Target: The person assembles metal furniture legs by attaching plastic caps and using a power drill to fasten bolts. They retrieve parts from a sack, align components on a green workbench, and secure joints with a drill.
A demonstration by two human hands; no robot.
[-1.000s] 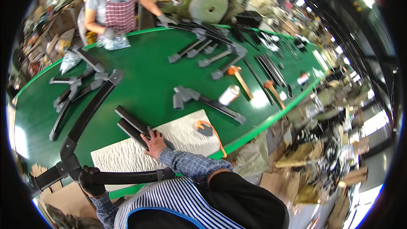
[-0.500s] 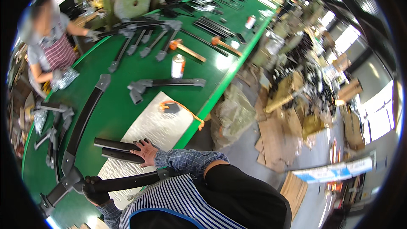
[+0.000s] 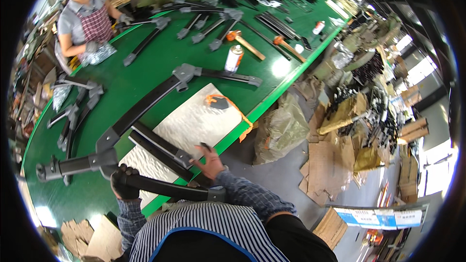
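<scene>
My left hand (image 3: 125, 183), in a dark glove, is closed round a black curved tube (image 3: 160, 186) beside a grey joint (image 3: 106, 159). From that joint, a long black tube (image 3: 145, 101) runs up to a second grey joint (image 3: 186, 73), where a shorter tube (image 3: 225, 74) points right. My right hand (image 3: 209, 162), bare with dark fingertips, has its fingers apart beside the grey end piece (image 3: 183, 158) of a black tube. The thumb side seems to touch that piece. A parallel black tube (image 3: 158, 155) lies alongside, across a white foam sheet (image 3: 194, 111).
Two mallets (image 3: 246, 44) (image 3: 290, 48) and a spray can (image 3: 234, 59) stand or lie on the green table (image 3: 145, 70). Other tube frames (image 3: 77, 102) lie at left. A co-worker (image 3: 92, 19) holds a plastic bag (image 3: 98, 54). Cardboard (image 3: 331, 165) covers floor at right.
The long tube's far end now meets the grey joint it was apart from. My right hand has moved off the tubes' middle to their near ends. The view has shifted.
</scene>
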